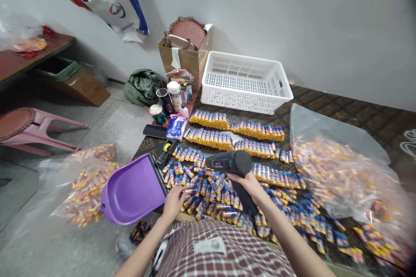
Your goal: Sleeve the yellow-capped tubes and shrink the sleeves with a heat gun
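My right hand (249, 187) grips the handle of a black hair dryer (227, 162), whose barrel points left over the small tubes. These small tubes (208, 190) have blue and yellow ends and printed wraps, and lie in a loose heap before me. At the heap's left edge, my left hand (174, 201) has its fingers bent around the end of one small tube (189, 191); the fingertips are partly hidden. Behind the heap, more tubes stand in tight rows (209, 138). A purple dustpan-like scoop (136, 190) lies just left of my left hand.
A white plastic crate (240, 106) stands at the back of the dark board. Clear bags of tubes sit at right (341, 173) and on the floor at left (92, 181). Cups (165, 100), a phone (155, 131) and a tape cutter (166, 149) edge the board's left side.
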The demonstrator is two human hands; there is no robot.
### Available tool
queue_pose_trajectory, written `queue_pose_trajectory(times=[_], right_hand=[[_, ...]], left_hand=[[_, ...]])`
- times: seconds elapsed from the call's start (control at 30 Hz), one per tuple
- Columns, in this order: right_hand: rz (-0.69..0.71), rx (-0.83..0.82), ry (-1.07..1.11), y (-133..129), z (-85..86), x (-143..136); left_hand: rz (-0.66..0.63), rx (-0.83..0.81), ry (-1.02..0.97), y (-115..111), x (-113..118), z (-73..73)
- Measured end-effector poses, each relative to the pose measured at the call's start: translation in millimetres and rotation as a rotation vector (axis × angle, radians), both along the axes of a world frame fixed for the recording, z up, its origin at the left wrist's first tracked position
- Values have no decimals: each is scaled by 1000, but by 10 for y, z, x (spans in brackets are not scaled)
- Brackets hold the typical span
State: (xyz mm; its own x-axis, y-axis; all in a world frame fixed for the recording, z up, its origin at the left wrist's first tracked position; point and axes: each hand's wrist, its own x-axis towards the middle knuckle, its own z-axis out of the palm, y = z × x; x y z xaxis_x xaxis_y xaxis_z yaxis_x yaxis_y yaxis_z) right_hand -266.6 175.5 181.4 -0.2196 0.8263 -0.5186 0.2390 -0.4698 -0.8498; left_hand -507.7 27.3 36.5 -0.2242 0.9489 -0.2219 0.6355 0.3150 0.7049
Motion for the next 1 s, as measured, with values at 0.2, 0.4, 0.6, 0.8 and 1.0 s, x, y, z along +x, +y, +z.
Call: queue_pose_trajectory(times=[0.2,0.4,0.6,0.8,1.0], right_hand=[[-236,-67,-81,-74,0,924],[-447,-88,-64,-188,171,1239],[-367,-91,61,-195,35,1072],[-229,-123,156,-129,-207,812],[-372,-97,124,-138,-100,1022]], left_hand=[[-146,41,12,515,294,4],[-238,29,-18,1409,813,13],[-5,-29,42,1650,845,-119],[98,-29,182,1439,553,-108],[-165,-7,226,1719,835,-147]])
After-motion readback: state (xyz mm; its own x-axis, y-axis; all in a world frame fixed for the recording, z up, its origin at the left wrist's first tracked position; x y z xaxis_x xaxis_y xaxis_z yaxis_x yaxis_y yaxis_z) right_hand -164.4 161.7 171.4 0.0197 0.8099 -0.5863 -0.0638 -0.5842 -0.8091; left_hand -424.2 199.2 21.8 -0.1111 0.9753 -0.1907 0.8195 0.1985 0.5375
